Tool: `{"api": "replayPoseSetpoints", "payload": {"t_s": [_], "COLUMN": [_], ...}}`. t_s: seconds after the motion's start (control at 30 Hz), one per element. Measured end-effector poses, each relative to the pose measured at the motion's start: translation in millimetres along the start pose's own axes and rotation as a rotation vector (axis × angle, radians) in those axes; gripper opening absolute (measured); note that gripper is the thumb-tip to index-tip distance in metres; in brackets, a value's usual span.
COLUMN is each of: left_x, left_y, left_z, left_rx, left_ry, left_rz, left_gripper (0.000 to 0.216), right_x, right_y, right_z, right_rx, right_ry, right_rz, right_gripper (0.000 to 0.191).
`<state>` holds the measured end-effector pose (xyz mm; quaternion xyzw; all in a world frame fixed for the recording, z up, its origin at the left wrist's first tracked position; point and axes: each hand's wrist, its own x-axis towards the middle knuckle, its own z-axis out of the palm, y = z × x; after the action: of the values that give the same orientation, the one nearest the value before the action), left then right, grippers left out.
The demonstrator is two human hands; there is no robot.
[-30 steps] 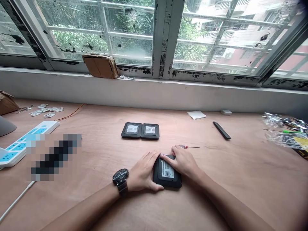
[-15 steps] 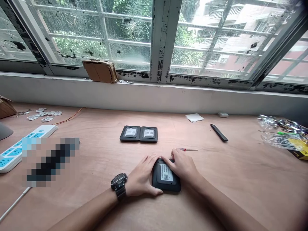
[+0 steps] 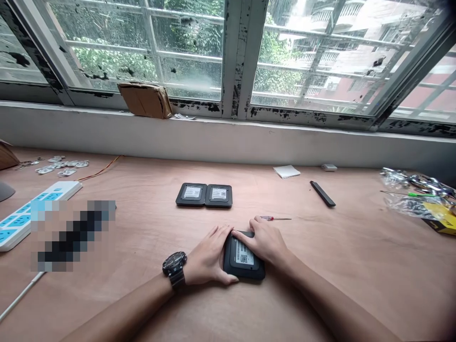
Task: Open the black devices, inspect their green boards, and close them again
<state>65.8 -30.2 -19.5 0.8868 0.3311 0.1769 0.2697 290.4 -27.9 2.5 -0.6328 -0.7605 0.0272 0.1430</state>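
Bench (image 3: 149,228) beneath my forearms, I have a black squarish device (image 3: 242,259) between my two hands, near me and a little right of centre, its label and barcode facing up. My left hand (image 3: 210,260) is spread wide to hold its left side, thumb at the near edge and fingers reaching the far corner. My right hand (image 3: 268,242) holds it from the other side, thumb laid over the far part of the upper face and the other fingers bent; I cannot see where their tips rest. A black wristwatch (image 3: 174,264) sits on my left wrist.

Beyond my hands two similar devices lie side by side, edges touching, labels up: the left-hand one (image 3: 192,193) and the right-hand one (image 3: 218,195). A small screwdriver (image 3: 280,219) with a red handle lies just past my right hand. Farther off to the right are a black bar (image 3: 322,194), a white pad (image 3: 287,171) and a small white block (image 3: 328,167). Clear plastic bags (image 3: 406,205) and a yellow-and-black box (image 3: 440,225) are at the far right. To my left lies a white power strip (image 3: 66,190) with blue sockets, and a folded cardboard piece (image 3: 142,100) leans on the windowsill.
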Motion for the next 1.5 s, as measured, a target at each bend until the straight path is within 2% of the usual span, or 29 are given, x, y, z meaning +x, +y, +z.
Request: {"api": "replayPoseSetpoints", "payload": {"t_s": [0.17,0.37,0.63,0.77,0.93,1.13,1.3,1.5], "left_x": [-0.3,-0.6,-1.5,-2.0,-0.2,0.7,-0.6,2.0], "left_y": [2.3,6.8,5.8,5.3,13.1,17.1,10.0,12.9], "left_z": [-1.3,-3.9,-3.9,-3.6,-10.6,-17.5,-10.6,-15.0], "left_rx": [-0.004,-0.022,-0.057,-0.075,-0.118,-0.149,-0.151,-0.147], "left_ry": [-0.023,0.012,0.033,0.051,0.073,0.048,0.06,0.039], "left_rz": [-0.025,-0.036,-0.065,-0.058,-0.037,-0.016,-0.023,0.071], "left_gripper": [0.129,0.127,0.13,0.131,0.121,0.114,0.128,0.117], "right_x": [0.5,0.9,0.4,1.8,1.7,3.3,3.7,2.4], "right_y": [-0.1,1.4,9.7,18.0,23.1,25.4,27.2,35.3], "right_z": [-1.0,-0.2,-6.2,-9.3,-15.4,-31.4,-39.1,-49.9], "right_rx": [0.015,0.07,0.25,0.434,0.592,0.627,0.708,0.764], "right_ry": [-0.016,-0.031,0.01,-0.094,-0.233,-0.336,-0.408,-0.534], "right_rz": [0.01,0.013,-0.076,-0.141,-0.163,-0.189,-0.17,-0.125], "right_gripper": [0.066,0.063,0.051,0.043,0.035,0.032,0.033,0.037]}}
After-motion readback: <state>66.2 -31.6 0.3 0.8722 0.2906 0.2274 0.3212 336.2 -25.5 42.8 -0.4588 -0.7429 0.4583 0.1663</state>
